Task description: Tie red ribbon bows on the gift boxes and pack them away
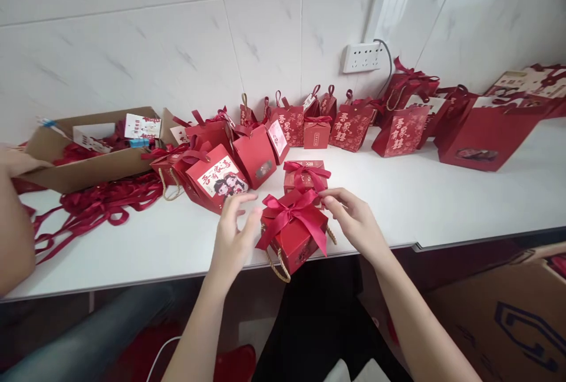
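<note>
A red gift box (295, 231) with a red ribbon bow (289, 215) and twisted gold cord handles (279, 267) sits at the table's front edge, partly over it. My left hand (236, 231) is just left of it, thumb and fingers apart, holding nothing. On the other side, my right hand (354, 220) has thumb and forefinger drawn together by the bow's right loop. What lies between those fingertips is too small to make out. Directly behind stands a smaller red box (305, 173) with its own bow, its lower part hidden by the front box.
Red gift bags (219, 175) and boxes (316, 134) line the wall. At left, loose red ribbons (104, 202) lie before a cardboard box (92, 175), which another person's hand (24, 164) touches. A large carton (504, 323) stands at lower right; a power strip (362, 58) is on the wall.
</note>
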Motion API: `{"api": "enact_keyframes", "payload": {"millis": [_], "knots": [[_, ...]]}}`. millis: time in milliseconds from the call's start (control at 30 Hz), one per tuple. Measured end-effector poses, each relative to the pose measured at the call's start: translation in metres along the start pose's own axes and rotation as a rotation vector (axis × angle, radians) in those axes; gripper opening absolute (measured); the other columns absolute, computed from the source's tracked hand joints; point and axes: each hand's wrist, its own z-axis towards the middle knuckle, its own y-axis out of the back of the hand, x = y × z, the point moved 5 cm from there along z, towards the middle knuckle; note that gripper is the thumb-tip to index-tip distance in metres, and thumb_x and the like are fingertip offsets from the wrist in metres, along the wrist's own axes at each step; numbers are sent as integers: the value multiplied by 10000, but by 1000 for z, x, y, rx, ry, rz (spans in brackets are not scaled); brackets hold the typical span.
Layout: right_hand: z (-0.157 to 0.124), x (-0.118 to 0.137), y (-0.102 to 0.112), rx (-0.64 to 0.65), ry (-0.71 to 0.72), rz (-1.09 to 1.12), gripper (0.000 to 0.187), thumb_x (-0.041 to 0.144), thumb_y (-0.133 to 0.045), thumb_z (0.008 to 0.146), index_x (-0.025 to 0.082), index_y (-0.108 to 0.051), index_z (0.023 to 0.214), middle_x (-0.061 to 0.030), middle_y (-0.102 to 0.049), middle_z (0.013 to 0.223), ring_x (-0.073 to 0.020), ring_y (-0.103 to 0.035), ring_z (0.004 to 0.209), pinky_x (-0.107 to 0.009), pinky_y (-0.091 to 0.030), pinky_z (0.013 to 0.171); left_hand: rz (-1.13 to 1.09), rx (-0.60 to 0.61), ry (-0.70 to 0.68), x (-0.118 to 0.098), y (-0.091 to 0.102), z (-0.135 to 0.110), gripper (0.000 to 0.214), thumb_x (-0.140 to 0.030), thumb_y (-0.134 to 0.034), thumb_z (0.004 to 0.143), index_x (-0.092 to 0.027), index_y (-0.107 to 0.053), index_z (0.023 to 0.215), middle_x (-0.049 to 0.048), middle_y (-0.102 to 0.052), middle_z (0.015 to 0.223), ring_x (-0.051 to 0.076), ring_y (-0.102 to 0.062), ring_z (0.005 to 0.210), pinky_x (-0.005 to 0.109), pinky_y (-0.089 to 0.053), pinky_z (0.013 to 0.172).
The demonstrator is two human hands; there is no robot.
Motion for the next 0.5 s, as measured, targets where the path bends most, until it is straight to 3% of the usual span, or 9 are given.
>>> {"api": "enact_keyframes", "payload": {"millis": [133, 233, 333, 500], "knots": [[16, 13, -14, 38, 38, -27, 303, 464, -513, 842, 179, -612, 821, -41, -647, 786, -166, -574, 686, -281, -451, 642, -11, 216, 125, -5, -21, 15, 245, -435, -512, 841, -201, -587, 841, 32, -619, 934, 200, -578, 918, 279, -434, 786], [15, 15, -19, 49, 31, -1, 286, 445, -528, 832, 181, -577, 732, -18, -606, 680, -150, -534, 607, -258, -411, 563, -23, 270, 168, -7, -25, 7, 248, -420, -511, 846, -199, -519, 734, -4, -558, 744, 152, -546, 718, 222, -404, 592], [2, 16, -16, 28, 10, -3, 265, 410, -530, 834, 185, -562, 698, -14, -592, 665, -145, -520, 596, -254, -398, 555, -23, 248, 173, -8, -22, -9, 282, -412, -502, 856, -199, -456, 678, -29, -451, 644, 119, -444, 606, 202, -339, 514], [-26, 17, -7, -65, -52, -22, 272, 396, -536, 846, 201, -512, 658, -1, -532, 638, -140, -482, 603, -260, -392, 571, -23, 118, 213, -10, -18, -33, 320, -408, -486, 869, -195, -424, 638, -38, -365, 584, 104, -362, 546, 201, -326, 513]]}}
